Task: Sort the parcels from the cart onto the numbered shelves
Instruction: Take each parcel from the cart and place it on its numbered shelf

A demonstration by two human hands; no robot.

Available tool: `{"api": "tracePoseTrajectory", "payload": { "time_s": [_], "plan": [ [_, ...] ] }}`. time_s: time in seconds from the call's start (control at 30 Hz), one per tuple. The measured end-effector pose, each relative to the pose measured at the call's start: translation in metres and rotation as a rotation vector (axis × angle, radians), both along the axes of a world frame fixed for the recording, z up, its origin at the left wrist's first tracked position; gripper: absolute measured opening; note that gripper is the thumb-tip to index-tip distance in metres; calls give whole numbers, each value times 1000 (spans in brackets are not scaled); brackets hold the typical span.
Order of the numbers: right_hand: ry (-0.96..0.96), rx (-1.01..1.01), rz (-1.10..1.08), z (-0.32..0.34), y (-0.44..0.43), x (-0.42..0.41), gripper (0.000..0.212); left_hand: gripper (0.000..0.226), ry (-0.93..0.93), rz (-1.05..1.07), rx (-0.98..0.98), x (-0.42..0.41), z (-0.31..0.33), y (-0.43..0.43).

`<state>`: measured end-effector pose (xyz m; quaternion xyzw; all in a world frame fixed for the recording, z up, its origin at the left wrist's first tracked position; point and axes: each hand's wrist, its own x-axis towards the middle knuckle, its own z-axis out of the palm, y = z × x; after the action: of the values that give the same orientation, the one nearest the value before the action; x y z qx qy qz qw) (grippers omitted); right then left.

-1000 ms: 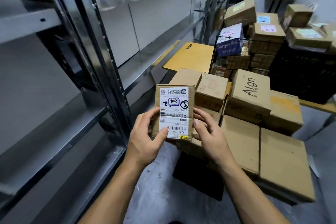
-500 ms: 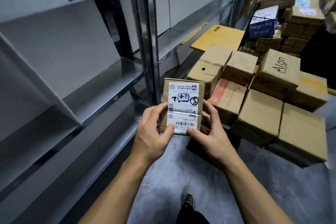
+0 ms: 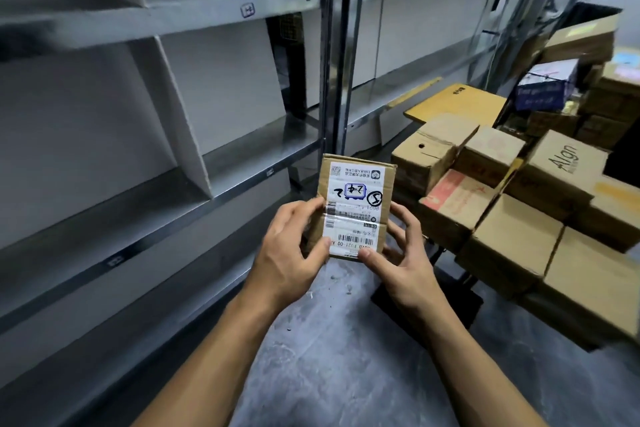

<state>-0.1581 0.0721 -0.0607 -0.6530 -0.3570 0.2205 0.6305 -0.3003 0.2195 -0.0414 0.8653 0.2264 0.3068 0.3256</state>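
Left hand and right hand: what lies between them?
A small brown cardboard parcel with a white label, held by left hand and right hand; head view.
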Motion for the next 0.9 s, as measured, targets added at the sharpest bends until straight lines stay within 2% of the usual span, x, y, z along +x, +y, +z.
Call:
{"api": "tracePoseTrajectory", "payload": {
  "time_s": [0.13,0.23,0.47,0.67,0.9],
  "plan": [
    [-15,13,48,4,-20,-9,76,54,34,97,45,-33,8,-27],
    [-10,17,100,-1,-34,-18,77,53,106,161,154,-60,10,-47],
    [18,6,225,-11,-39,-60,78,50,434,355,360,-139,22,-80],
    [12,11,400,-13,-9,-125,78,53,538,542,307,-227,31,-96],
    [32,21,547,-11,32,-225,79,51,508,679,223,-328,34,-99]
  ]
}}
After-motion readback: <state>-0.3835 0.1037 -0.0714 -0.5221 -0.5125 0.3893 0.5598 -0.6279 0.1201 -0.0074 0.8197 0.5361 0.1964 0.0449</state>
